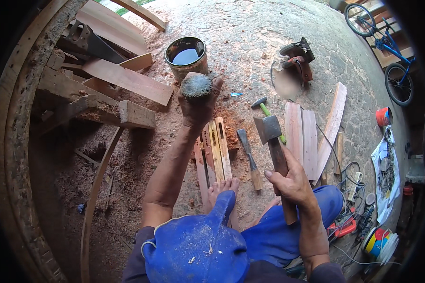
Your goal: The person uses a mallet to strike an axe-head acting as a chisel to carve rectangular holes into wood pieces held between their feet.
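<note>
My left hand (200, 106), raised in front of the bucket, is closed round a thick club-like piece (197, 86) whose round, grey, frayed end faces me. The rest of that piece is hidden. On the right, my right hand (293, 181) grips a hatchet (279, 158) by its wooden handle, blade end up and away from me. Several slotted wooden bars (219, 148) lie on the ground between my arms, my bare foot (223, 186) on them. Beside the bars lies a wood-handled chisel (249, 160). A green-handled hammer (263, 107) is partly behind the hatchet head.
A bucket of liquid (186, 59) stands ahead, and a power saw (300, 61) sits farther right. Boards (295, 129) lie right of the hatchet. On the left are a timber frame (80, 92), a handsaw (92, 42) and wood shavings. Cables (356, 174) tangle at right.
</note>
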The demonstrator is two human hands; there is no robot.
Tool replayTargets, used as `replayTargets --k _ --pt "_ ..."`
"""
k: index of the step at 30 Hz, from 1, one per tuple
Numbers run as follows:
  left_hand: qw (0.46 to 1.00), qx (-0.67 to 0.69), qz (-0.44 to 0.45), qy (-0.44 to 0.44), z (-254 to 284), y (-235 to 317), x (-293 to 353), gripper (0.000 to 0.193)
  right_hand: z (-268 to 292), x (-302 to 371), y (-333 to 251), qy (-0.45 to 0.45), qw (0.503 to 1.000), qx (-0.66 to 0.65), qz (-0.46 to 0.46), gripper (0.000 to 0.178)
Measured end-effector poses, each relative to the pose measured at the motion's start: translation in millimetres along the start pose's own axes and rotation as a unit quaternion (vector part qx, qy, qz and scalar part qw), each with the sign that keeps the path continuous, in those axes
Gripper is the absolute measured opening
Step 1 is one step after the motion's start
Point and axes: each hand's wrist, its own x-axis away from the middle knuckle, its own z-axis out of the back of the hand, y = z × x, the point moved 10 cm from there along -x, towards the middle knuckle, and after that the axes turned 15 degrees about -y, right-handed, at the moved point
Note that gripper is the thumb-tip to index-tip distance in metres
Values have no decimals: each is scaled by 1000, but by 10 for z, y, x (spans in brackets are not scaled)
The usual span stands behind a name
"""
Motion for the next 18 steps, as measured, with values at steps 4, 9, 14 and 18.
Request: replayTargets --k 4,9,14,18 --pt "984 -91 -155 11 -198 261 148 26 89 -21 90 36 990 97 100 72" --pt "996 -51 -55 -50 -121 317 136 26 26 -1 52 25 997 66 10 71" --pt "996 -53 -68 -18 -72 167 133 25 -18 -60 -21 20 986 140 89 72" --pt "999 -13 -23 -32 -83 -11 133 24 -64 -51 14 -2 998 67 12 73"
